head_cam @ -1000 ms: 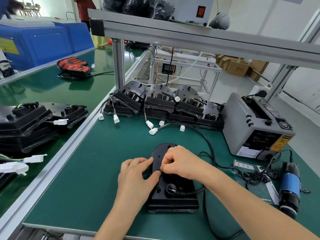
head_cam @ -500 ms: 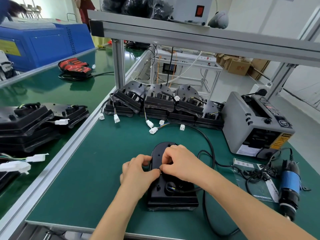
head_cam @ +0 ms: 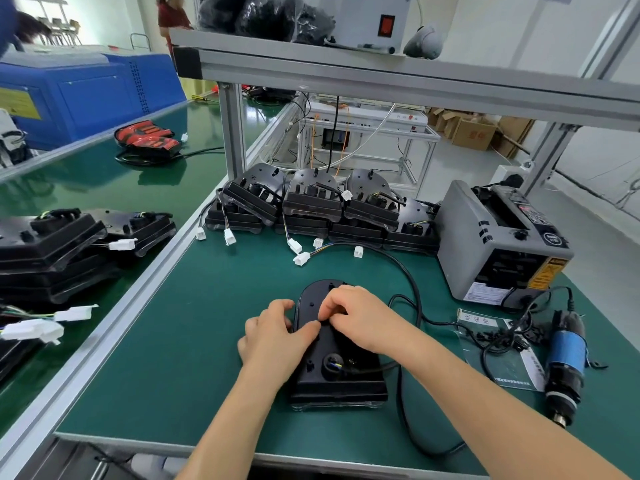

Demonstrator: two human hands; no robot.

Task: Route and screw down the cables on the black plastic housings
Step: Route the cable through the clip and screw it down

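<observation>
Bracing the black housing (head_cam: 337, 384), which lies flat on the green mat (head_cam: 194, 341) right before me at 6 o'clock, I curl my left hand (head_cam: 277, 337) around its 9 o'clock edge, thumb laid across the top. My right hand (head_cam: 360, 318) sits close beside it, almost touching the thumb, fingers curled down on the rounded far end (whether they pinch anything I cannot tell). The black cable (head_cam: 418, 306) leaves the housing at 3 o'clock and arcs round to a white connector (head_cam: 301, 258) at 12. Stacked housings (head_cam: 311, 206) wait beyond; the electric screwdriver (head_cam: 566, 362) lies at 3 o'clock.
</observation>
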